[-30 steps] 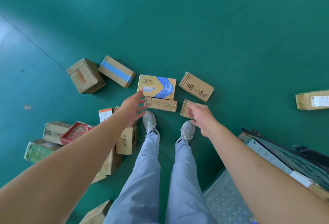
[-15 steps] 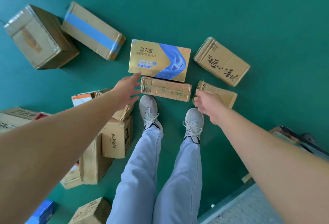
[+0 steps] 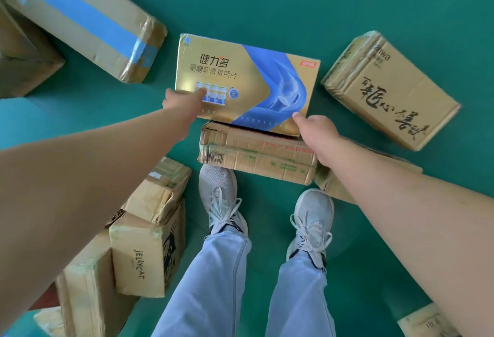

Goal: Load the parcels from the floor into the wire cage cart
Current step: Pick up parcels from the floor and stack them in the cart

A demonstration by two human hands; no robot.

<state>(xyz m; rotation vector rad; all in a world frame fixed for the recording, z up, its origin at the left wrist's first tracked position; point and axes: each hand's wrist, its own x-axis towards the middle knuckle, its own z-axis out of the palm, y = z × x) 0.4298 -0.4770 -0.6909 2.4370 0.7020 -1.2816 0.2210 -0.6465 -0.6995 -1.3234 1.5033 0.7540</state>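
A gold and blue box (image 3: 248,69) lies on the green floor ahead of my feet, its near edge over a flat brown carton (image 3: 256,154). My left hand (image 3: 184,101) lies on the box's near left part, fingers straight on the top and thumb at the left edge. My right hand (image 3: 315,130) is at the box's near right corner, thumb on the corner and fingers curled at the edge. The wire cage cart is out of view.
More parcels lie around: a blue-taped carton (image 3: 88,15) at the far left, a carton with black calligraphy (image 3: 390,90) at the right, a JELLYCAT box (image 3: 144,256) and stacked cartons (image 3: 157,189) by my left shoe (image 3: 219,197). Another carton (image 3: 336,187) lies under my right forearm.
I have bent lower, so the parcels look bigger. Both hands moved forward from above the flat carton onto the gold and blue box, left on its top, right at its near corner.
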